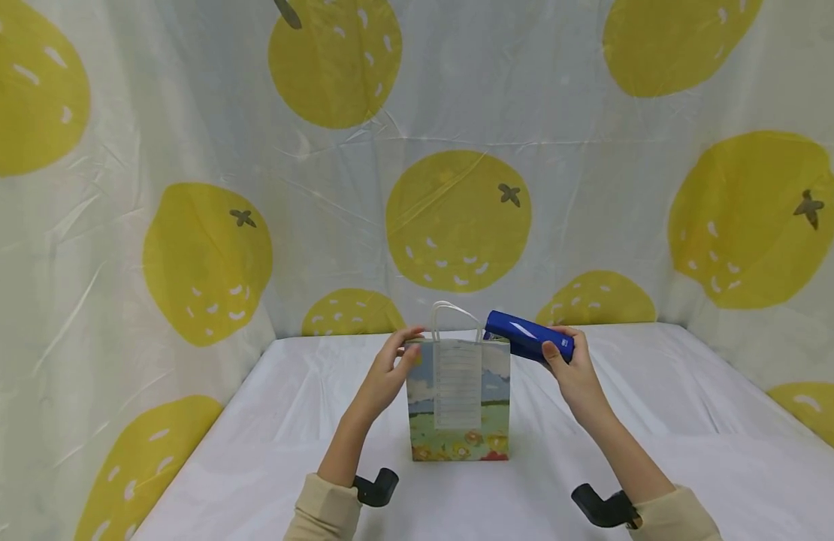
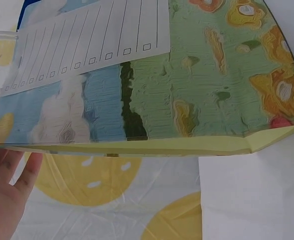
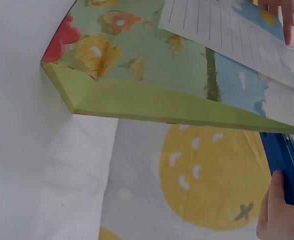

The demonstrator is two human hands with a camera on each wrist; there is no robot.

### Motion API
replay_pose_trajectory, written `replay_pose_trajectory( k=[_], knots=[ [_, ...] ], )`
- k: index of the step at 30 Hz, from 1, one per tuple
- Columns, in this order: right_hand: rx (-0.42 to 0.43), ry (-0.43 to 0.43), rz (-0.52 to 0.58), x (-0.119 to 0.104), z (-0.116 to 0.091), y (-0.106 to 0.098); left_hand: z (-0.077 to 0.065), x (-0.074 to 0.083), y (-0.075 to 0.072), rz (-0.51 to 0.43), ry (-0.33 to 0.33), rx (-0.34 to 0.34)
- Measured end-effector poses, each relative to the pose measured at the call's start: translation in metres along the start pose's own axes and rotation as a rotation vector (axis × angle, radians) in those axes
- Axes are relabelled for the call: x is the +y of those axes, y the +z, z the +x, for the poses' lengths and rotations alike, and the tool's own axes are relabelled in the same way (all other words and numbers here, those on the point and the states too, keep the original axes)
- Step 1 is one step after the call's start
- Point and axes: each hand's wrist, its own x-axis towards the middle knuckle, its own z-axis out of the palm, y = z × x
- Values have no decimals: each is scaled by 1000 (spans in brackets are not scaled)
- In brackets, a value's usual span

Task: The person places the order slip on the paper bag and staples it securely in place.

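Note:
A paper gift bag (image 1: pixel 427 443) with a painted flower meadow and a white lined label (image 1: pixel 457 387) stands upright on the white surface. White handles (image 1: pixel 451 304) rise from its top. My left hand (image 1: pixel 388 372) holds the bag's upper left corner, thumb toward the front, other fingers along the edge and partly hidden. My right hand (image 1: pixel 579 376) grips a glossy blue stapler (image 1: pixel 525 334) by its rear end, thumb on the near side. The stapler tilts, its front end at the bag's upper right corner. Two blue arms of the stapler (image 3: pixel 284 160) show in the right wrist view.
A white cloth (image 1: pixel 309 406) covers the table. Pale curtains printed with big yellow fruit (image 1: pixel 457 222) hang behind and at both sides. Each wrist wears a black camera mount (image 1: pixel 376 488), below beige sleeves (image 1: pixel 325 507).

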Motion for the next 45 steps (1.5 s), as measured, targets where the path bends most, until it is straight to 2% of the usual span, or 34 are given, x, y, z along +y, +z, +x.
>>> replay_pose_trajectory(
  k=[3, 8, 13, 15, 18, 22, 26, 31, 36, 41, 45],
  knots=[
    [-3, 19, 20, 0, -4, -1, 0, -1, -1, -6, 12, 5],
    [-1, 72, 65, 1, -9, -4, -3, -1, -1, -15, -13, -1],
    [71, 99, 123, 2, -12, -7, -5, -1, -2, -23, -34, -15],
    [105, 103, 109, 2, -13, -9, -6, -2, -3, -22, -38, -15],
    [161, 129, 52, 5, -16, -12, -7, -1, -4, -22, -54, -14],
    [230, 183, -93, 11, -21, -15, -8, 0, -4, -20, -73, -9],
    [259, 213, -200, 16, -27, -17, -9, 0, -4, -4, -73, 0],
    [268, 228, -245, 24, -32, -18, -11, 0, -5, 13, -50, 18],
    [257, 237, -380, 31, -35, -21, -11, 0, -7, 49, 2, 50],
    [235, 245, -487, 38, -37, -25, -11, -2, -8, 132, 56, 82],
    [214, 263, -532, 43, -38, -29, -13, -5, -10, 205, 60, 108]
  ],
)
